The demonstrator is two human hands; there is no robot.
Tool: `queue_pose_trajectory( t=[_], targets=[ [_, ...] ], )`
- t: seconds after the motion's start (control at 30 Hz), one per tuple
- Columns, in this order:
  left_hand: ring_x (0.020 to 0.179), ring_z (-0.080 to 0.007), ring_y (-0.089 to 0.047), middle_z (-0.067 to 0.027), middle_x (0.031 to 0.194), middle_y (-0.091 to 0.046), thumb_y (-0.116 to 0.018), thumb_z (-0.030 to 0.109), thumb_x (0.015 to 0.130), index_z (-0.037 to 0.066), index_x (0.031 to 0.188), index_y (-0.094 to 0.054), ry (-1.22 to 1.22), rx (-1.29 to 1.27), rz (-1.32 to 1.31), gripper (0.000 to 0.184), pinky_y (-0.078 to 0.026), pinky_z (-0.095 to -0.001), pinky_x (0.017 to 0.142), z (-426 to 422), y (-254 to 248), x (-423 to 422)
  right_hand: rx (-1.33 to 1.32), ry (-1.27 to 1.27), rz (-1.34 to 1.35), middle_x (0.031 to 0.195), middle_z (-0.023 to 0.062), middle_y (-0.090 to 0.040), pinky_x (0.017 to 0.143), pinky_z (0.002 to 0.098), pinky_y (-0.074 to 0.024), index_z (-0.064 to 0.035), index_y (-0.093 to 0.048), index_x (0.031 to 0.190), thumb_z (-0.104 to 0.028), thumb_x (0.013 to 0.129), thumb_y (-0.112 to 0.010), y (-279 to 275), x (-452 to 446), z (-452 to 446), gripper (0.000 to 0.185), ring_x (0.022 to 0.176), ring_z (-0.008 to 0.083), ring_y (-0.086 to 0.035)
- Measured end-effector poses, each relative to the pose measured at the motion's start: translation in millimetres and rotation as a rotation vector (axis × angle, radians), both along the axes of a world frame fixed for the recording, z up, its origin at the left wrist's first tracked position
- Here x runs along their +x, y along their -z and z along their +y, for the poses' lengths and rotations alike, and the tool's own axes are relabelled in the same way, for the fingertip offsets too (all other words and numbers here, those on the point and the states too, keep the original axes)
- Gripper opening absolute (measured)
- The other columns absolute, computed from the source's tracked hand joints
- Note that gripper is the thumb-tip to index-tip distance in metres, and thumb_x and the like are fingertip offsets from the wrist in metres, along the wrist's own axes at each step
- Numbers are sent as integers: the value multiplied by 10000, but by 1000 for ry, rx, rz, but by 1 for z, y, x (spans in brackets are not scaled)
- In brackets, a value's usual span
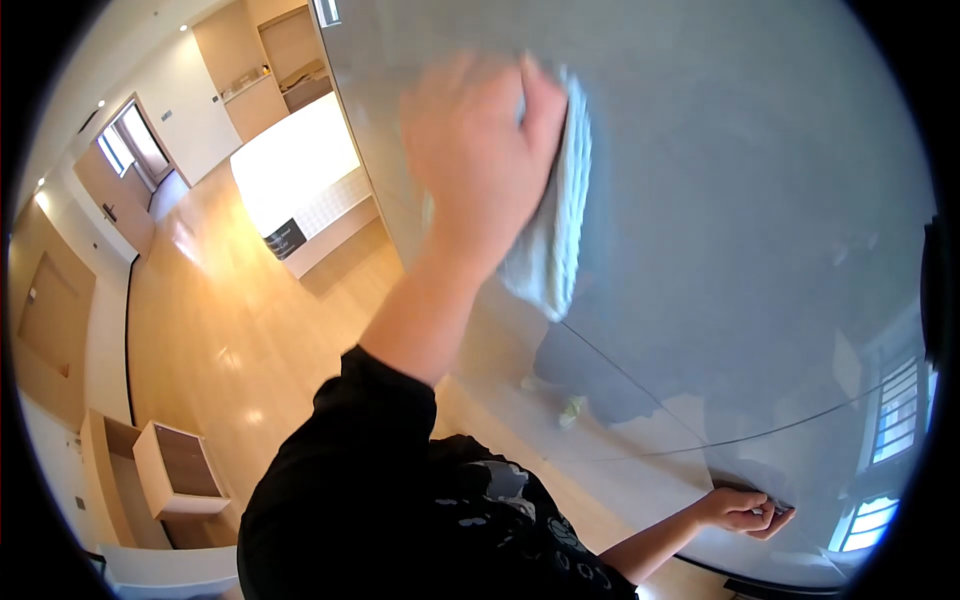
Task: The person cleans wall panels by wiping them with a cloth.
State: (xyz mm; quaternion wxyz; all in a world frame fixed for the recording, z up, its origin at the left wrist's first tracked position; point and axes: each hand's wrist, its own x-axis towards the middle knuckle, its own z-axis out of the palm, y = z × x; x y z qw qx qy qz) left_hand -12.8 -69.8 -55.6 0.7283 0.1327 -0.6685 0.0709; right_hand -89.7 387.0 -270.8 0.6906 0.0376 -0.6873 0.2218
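Note:
My left hand (485, 150), raised and slightly blurred, is closed around a folded pale blue cloth (555, 235). The cloth lies against a glossy grey wall panel (740, 230), and its lower end hangs below my fist. Low on the right is my right hand (745, 510), its fingers curled together close to the same panel. A small dark shape shows by those fingertips, but I cannot make out whether they hold it. Dark seam lines cross the panel between my hands, and its surface reflects windows.
Wood flooring (260, 330) stretches away to the left. A bed-like block with a bright white top (295, 155) stands beyond the panel's edge. A wooden drawer unit (180, 470) sits low at left, and a door (115, 195) stands open farther back.

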Motion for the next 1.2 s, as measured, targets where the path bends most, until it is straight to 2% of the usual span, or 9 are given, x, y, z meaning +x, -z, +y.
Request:
queue_pose_trajectory(
  t=[0.07, 0.13, 0.2, 0.33, 0.43, 0.53, 0.73, 0.87, 1.2],
  targets=[
    [623, -337, -562, -156, 667, -558, -658, 123, 844, 33, 659, -546, 72, 185, -53, 235, -414, -441, 572, 14, -44, 8, 11, 8, 14, 1352, 198, -435, 951, 466, -486, 19, -512, 952, -235, 1008, -472, -3, 0, -2, 263, 1196, 315, -474],
    [624, -338, -562, -157, 668, -555, -659, 125, 840, 35, 660, -550, 93, 224, -57, 230, -416, -442, 577, 14, -50, 9, 14, 33, 6, 1353, 199, -440, 952, 463, -485, 17, -515, 951, -233, 1007, -472, -6, 4, -6, 259, 1195, 314, -475],
    [611, -279, -490, -69, 628, -457, -672, 87, 797, 86, 621, -447, 65, 121, -13, 286, -352, -411, 577, 2, -22, 3, 11, 34, -1, 1356, 199, -443, 955, 462, -482, 15, -516, 948, -230, 1006, -472, -5, 6, -7, 255, 1195, 315, -474],
    [618, -289, -501, -76, 632, -469, -679, 99, 794, 89, 625, -462, 98, 121, -113, 276, -357, -412, 581, 27, 41, 13, 10, -8, -24, 1368, 196, -444, 963, 462, -473, 11, -514, 944, -232, 1007, -474, 6, 14, 7, 254, 1204, 321, -466],
    [612, -279, -500, -70, 625, -466, -666, 101, 804, 92, 624, -475, 9, -41, -28, 263, -361, -409, 579, 0, 15, 9, 28, -5, 5, 1370, 200, -449, 964, 463, -466, 11, -510, 949, -234, 1007, -481, 5, 6, 7, 253, 1218, 322, -456],
    [585, -305, -493, -121, 637, -487, -677, 106, 830, 15, 656, -499, 10, 44, -4, 265, -403, -406, 554, -14, -31, 8, 18, 15, -1, 1368, 207, -449, 963, 461, -463, 12, -507, 959, -234, 1008, -483, 6, 5, 10, 252, 1229, 322, -448],
    [566, -295, -500, -64, 567, -465, -674, 115, 790, 85, 595, -462, 24, 131, -24, 290, -346, -426, 520, 9, 18, 7, 46, 1, 2, 1366, 207, -446, 960, 453, -469, 12, -511, 956, -246, 1016, -480, 2, 11, 9, 267, 1232, 320, -448],
    [561, -260, -476, -52, 583, -454, -683, 110, 776, 91, 592, -455, -61, 37, 5, 293, -335, -391, 541, -15, -18, 7, 31, -16, 34, 1366, 257, -463, 941, 449, -443, 13, -490, 930, -181, 980, -467, -3, 2, 4, 201, 1225, 334, -455],
    [552, -286, -479, -71, 583, -465, -682, 113, 774, 83, 600, -471, -83, -12, 4, 274, -333, -402, 519, -18, -29, 14, 34, -8, 14, 1373, 258, -454, 942, 456, -449, 5, -491, 944, -236, 997, -483, -13, 13, 2, 246, 1207, 341, -475]
  ],
)
